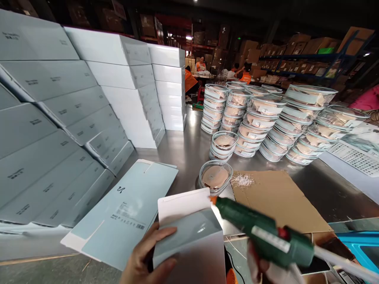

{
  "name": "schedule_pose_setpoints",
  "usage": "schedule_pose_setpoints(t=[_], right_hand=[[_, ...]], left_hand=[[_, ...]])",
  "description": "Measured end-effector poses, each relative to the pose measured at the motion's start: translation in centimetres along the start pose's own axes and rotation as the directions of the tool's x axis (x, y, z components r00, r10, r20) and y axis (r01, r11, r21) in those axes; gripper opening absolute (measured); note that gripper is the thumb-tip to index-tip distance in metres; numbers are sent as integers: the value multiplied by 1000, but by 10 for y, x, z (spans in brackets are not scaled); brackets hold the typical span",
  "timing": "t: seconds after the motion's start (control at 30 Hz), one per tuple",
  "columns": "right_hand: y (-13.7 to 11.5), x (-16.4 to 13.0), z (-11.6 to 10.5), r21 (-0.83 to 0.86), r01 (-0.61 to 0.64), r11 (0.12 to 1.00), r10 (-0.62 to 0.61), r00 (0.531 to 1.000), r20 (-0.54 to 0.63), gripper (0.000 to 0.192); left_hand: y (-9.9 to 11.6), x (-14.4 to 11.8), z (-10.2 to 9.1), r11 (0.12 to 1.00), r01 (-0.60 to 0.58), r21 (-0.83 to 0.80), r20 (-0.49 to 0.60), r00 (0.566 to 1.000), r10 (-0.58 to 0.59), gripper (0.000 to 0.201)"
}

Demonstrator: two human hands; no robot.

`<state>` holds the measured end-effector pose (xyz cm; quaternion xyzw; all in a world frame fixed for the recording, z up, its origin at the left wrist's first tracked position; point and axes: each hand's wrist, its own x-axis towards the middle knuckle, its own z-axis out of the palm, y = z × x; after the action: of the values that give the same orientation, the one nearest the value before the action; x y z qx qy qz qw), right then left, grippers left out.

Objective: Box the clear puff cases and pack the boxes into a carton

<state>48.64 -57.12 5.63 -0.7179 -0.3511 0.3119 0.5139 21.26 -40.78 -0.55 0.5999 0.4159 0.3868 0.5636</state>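
My left hand (149, 254) grips a pale blue and white cardboard box (189, 244) at its left side, with fingers over the upper face and the thumb lower down. A white flap (183, 205) stands open on its far edge. In my right hand (263, 268) is a dark green hot glue gun (254, 225), slightly blurred. A glue stick (343, 260) sticks out of its back end. The orange nozzle (213, 200) is at the right end of the flap; whether it touches, I cannot tell. Flat, unfolded light blue cartons (127, 205) lie left of the box.
Light blue closed boxes (59, 138) are stacked high on the left. Stacks of clear round containers (263, 118) with beige contents stand on the metal table (189, 146). A brown cardboard sheet (275, 201) bears white glue scraps (242, 180). People in orange sit far back.
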Motion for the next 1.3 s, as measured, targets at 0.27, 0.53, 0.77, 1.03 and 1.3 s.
schedule_pose_setpoints(t=[0.27,0.53,0.77,1.03,1.3], right_hand=[[-2,83,-70,194,-294,936,335,914,-230,41],[-15,29,-1,15,163,986,-164,976,141,104],[-6,33,53,312,147,939,-277,860,428,112],[8,38,54,319,114,941,-242,886,396,113],[7,27,49,-34,449,893,-382,794,474,91]], left_hand=[[14,5,-16,977,162,-135,270,955,-121,42],[12,9,-8,996,53,-68,316,948,-29,37],[6,9,-2,985,-131,-113,338,927,162,35],[1,12,0,984,-139,-109,354,920,169,34],[-1,-2,9,928,-340,-152,174,915,364,38]])
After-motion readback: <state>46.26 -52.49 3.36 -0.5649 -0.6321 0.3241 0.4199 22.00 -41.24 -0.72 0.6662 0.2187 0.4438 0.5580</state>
